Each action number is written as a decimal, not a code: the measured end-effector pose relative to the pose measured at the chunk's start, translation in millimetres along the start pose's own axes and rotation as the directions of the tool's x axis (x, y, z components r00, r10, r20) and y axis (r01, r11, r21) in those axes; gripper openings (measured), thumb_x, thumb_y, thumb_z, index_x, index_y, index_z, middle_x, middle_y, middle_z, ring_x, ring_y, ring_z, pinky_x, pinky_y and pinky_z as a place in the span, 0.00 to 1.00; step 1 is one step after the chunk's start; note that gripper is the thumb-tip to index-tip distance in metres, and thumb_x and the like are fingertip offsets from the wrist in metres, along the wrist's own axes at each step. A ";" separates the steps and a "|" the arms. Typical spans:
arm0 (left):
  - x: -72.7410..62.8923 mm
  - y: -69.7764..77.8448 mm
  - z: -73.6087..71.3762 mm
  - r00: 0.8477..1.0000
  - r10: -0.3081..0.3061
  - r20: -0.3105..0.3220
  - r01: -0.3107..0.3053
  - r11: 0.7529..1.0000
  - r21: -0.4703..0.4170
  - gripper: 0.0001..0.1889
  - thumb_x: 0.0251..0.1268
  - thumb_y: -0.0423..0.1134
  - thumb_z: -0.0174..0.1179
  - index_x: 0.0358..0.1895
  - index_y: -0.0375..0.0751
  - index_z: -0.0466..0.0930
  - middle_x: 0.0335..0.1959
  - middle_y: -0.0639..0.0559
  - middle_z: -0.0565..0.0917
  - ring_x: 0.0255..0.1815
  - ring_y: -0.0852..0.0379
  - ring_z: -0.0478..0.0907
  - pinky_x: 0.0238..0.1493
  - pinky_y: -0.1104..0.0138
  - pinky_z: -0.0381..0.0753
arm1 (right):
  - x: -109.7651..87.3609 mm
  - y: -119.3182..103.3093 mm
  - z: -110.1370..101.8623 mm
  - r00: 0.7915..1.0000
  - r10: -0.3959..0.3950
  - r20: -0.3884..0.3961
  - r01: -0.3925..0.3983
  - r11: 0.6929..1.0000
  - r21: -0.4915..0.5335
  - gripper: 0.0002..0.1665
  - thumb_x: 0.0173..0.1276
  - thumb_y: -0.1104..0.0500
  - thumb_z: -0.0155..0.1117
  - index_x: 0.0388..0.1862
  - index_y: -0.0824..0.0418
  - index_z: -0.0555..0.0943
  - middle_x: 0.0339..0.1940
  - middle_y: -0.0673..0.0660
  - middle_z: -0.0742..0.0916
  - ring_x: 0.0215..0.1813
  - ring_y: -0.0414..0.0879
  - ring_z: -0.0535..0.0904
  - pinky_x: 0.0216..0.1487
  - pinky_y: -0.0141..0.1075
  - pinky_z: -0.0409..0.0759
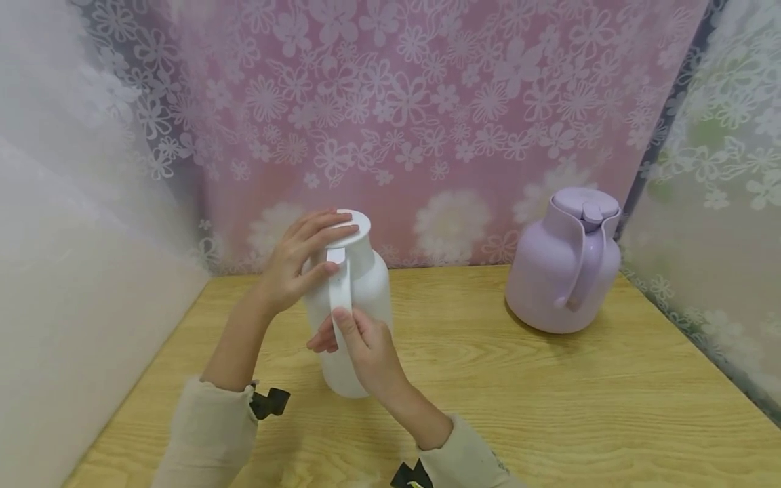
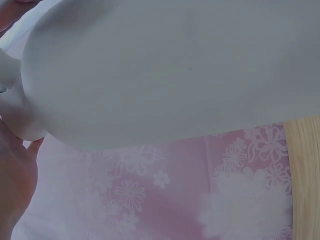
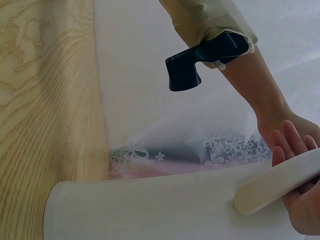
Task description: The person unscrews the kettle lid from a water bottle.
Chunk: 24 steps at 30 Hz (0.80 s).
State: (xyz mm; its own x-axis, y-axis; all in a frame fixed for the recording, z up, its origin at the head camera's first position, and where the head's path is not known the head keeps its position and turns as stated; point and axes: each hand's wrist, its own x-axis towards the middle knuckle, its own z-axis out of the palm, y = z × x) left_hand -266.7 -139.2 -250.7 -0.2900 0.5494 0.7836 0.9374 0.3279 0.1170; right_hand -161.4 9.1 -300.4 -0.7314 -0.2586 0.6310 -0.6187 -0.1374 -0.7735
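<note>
1. A pink flowered curtain closed off the back, flanked by a pale sheet at left and a flowered panel at right.
2. A wood-grained table met the curtain along its far edge; its surface stretched between the two jugs and onward to the near right.
3. A white jug stood on the table left of centre, hemmed in by two forearms on its near side.
4. A lilac jug stood well apart at right, near the far edge and the panel, handle toward the camera.
5. A person's left hand lay over the white jug's lid, fingers extended.
6. The right hand gripped its handle, thumb in front, fingers behind.
7. Black mounts jutted from both cuffs.
</note>
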 end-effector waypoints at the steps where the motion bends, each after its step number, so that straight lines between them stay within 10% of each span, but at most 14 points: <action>1: -0.5 -0.2 -0.3 1.000 -0.003 -0.001 0.003 1.000 -0.008 0.29 0.66 0.62 0.41 0.59 0.46 0.73 0.60 0.49 0.71 0.64 0.46 0.60 0.61 0.49 0.54 | -0.2 -0.2 0.4 1.000 0.001 -0.001 -0.001 1.000 -0.001 0.18 0.75 0.69 0.37 0.31 0.75 0.73 0.26 0.69 0.84 0.29 0.61 0.81 0.31 0.45 0.80; 24: 1.9 7.4 -5.9 0.989 -0.131 0.072 0.127 0.990 0.067 0.31 0.62 0.67 0.41 0.60 0.51 0.72 0.63 0.57 0.67 0.65 0.55 0.57 0.59 0.49 0.57 | 0.3 -7.9 -0.1 0.995 0.101 -0.015 -0.101 0.995 -0.006 0.19 0.75 0.66 0.37 0.32 0.74 0.74 0.27 0.68 0.84 0.31 0.60 0.82 0.33 0.49 0.78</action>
State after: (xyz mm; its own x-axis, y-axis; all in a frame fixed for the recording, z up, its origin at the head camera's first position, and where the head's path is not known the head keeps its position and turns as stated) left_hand -259.2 -140.3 -244.8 -0.4239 0.5555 0.7154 0.8781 0.4455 0.1744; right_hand -156.7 10.2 -294.1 -0.7945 -0.2573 0.5501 -0.5431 -0.1045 -0.8331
